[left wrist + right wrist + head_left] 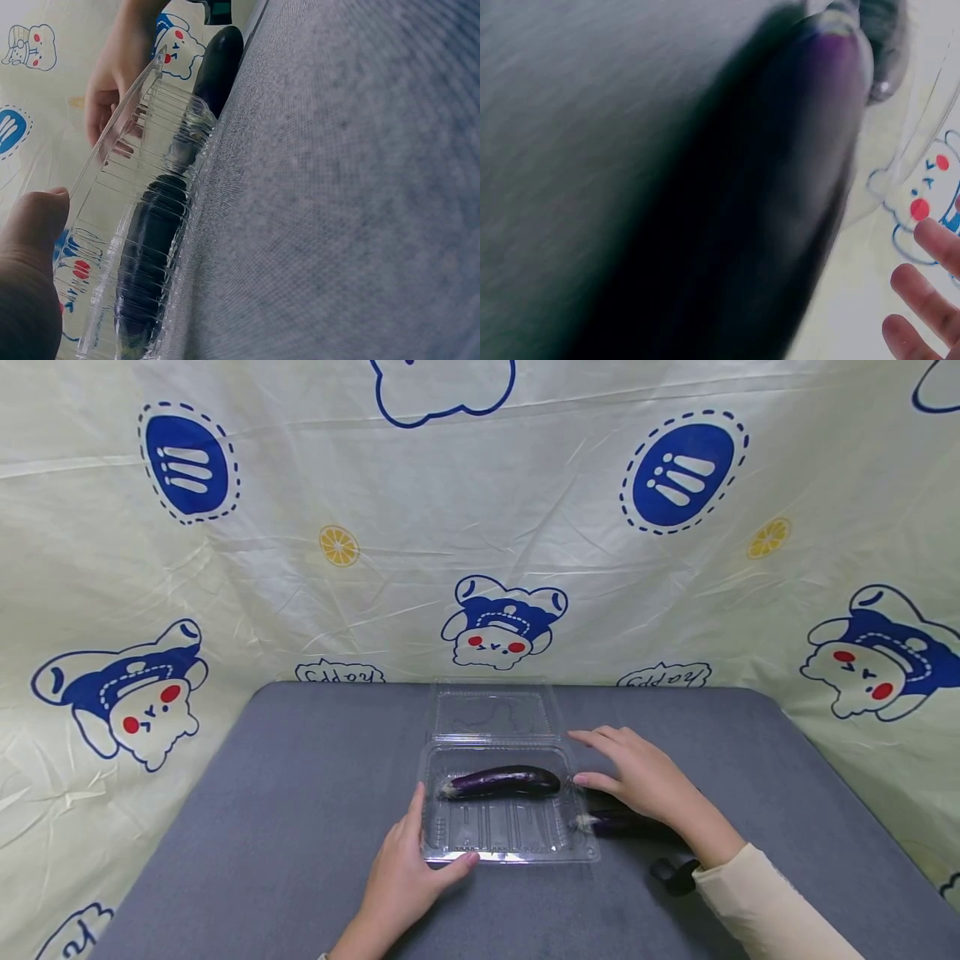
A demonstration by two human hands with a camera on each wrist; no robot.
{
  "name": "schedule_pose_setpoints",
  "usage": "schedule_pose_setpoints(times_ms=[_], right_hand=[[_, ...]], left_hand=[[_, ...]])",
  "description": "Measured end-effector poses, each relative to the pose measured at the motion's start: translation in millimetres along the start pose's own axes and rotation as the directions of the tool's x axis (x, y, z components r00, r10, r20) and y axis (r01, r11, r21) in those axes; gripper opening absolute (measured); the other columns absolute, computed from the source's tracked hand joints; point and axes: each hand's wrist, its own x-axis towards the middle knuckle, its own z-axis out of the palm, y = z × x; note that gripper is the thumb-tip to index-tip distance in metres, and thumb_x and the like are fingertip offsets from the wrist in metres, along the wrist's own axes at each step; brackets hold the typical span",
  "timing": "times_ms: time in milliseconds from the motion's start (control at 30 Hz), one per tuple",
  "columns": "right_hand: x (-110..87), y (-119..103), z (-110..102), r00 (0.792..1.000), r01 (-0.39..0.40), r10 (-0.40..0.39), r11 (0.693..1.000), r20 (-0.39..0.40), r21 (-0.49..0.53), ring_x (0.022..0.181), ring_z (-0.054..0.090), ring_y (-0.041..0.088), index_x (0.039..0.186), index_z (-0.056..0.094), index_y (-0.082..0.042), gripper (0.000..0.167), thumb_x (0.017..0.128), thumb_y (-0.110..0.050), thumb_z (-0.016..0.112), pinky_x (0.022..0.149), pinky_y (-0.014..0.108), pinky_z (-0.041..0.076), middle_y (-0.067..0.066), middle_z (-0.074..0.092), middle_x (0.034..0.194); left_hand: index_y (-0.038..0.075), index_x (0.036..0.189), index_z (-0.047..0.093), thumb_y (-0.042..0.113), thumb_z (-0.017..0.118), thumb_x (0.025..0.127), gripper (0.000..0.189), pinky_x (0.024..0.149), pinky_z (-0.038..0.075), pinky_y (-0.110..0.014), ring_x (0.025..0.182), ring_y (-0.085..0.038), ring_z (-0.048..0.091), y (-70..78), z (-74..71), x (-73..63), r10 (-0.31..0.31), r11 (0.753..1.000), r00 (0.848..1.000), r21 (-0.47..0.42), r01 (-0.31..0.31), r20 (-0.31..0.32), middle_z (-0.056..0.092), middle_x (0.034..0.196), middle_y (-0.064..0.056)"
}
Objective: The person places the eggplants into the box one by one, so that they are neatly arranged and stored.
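So the loose eggplant [626, 823] lies crosswise right under the right hand [637, 772] (fingers loosely spread, holding nothing), way closer than to the left hand [402, 874], splayed ungripping against the clear container [517, 859].

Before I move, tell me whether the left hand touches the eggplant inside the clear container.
Apart. The head view shows it: a visible gap separates the left hand, outside the clear container, from the eggplant inside.
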Motion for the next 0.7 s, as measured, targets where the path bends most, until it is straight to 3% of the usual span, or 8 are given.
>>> schedule_pose_setpoints(times_ms=[267, 700], right_hand=[[-13.6, 22, 3, 0.999, -0.039, 0.038, 0.999, 0.029, 0.017, 0.118, 0.057, 0.032, 0.143, 0.053, -0.017, 0.06, 0.092, -0.044, 0.068, 0.097, 0.055, 0.046, 0.008, 0.062, 0.131], [-33.3, 47, 3, 0.988, -0.095, 0.091, 0.995, 0.123, 0.027, 0.116, 0.057, 0.035, 0.143, 0.053, -0.017, 0.061, 0.091, -0.046, 0.068, 0.093, 0.058, 0.045, 0.01, 0.062, 0.129]], left_hand=[[0.01, 0.157, 0.026, 0.066, 0.079, 0.07, 0.117, 0.095, 0.05, -0.052, 0.118, -0.031, 0.06, -1.0, 0.0, 0.0, 0.003, 1.0, 1.0, -0.011, -0.003, 0.002, 0.059, 0.138, -0.018], [0.011, 0.158, 0.026, 0.067, 0.079, 0.069, 0.117, 0.098, 0.049, -0.052, 0.123, -0.033, 0.058, -0.7, -0.3, 0.5, -0.009, 1.0, 1.0, -0.014, 0.009, 0.007, 0.057, 0.14, -0.019]])
